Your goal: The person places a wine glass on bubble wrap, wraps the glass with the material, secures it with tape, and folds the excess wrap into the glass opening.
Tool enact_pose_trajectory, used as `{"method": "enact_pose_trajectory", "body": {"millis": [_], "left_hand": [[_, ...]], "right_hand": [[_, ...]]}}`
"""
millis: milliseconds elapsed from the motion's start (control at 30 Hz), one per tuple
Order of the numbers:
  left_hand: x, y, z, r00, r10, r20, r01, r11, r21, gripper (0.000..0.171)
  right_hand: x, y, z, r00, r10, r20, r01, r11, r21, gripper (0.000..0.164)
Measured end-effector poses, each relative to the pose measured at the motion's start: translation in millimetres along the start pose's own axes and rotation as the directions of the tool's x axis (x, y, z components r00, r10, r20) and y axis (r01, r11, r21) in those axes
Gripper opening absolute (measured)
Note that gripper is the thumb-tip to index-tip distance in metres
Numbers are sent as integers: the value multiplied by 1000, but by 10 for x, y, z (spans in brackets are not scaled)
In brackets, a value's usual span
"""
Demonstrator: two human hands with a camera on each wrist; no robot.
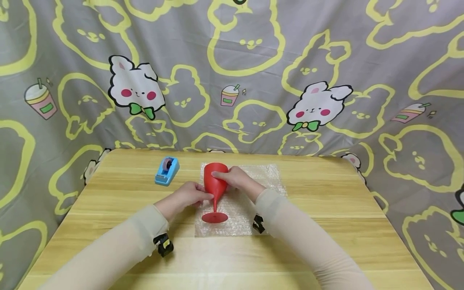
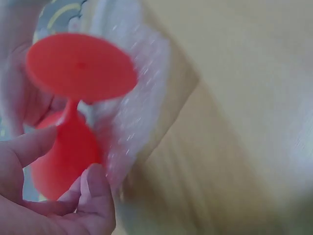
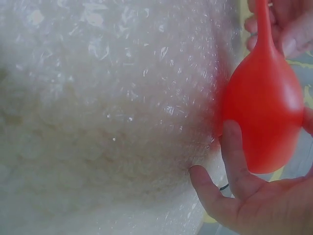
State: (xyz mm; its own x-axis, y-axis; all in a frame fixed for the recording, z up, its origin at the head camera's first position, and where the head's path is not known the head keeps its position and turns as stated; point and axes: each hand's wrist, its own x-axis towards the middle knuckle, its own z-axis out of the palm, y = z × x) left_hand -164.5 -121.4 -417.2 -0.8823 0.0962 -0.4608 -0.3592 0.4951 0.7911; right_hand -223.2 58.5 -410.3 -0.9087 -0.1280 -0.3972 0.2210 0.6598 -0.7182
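Note:
A red goblet (image 1: 215,179) lies tilted over the left part of a sheet of bubble wrap (image 1: 239,213), its bowl away from me and its round foot toward me. My left hand (image 1: 190,194) holds it from the left, with the thumb near where bowl meets stem; its fingertips show beside the bowl in the left wrist view. From the right, my right hand (image 1: 237,178) grips the bowl, thumb on top. In the right wrist view the right fingers (image 3: 234,152) lie along the bowl's side. Whether the goblet touches the wrap is unclear.
A blue tape dispenser (image 1: 167,171) with a roll in it stands at the back left of the wooden table (image 1: 119,193). Behind the table hangs a grey patterned curtain (image 1: 195,48). Black devices (image 1: 164,245) are strapped at both wrists.

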Motion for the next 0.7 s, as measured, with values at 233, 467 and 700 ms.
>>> {"method": "enact_pose_trajectory", "body": {"millis": [233, 467, 700], "left_hand": [[41, 73, -111, 997, 1, -78, 1, 1000, 19, 42], [147, 71, -104, 996, -83, -41, 76, 986, -147, 57], [219, 28, -69, 998, -58, -36, 46, 960, -277, 43]], "right_hand": [[-16, 7, -19, 1000, 28, -2, -28, 1000, 14, 64], [22, 33, -2, 999, 38, 8, -38, 999, 23, 66], [15, 22, -1, 1000, 29, 7, -29, 999, 35, 67]]}}
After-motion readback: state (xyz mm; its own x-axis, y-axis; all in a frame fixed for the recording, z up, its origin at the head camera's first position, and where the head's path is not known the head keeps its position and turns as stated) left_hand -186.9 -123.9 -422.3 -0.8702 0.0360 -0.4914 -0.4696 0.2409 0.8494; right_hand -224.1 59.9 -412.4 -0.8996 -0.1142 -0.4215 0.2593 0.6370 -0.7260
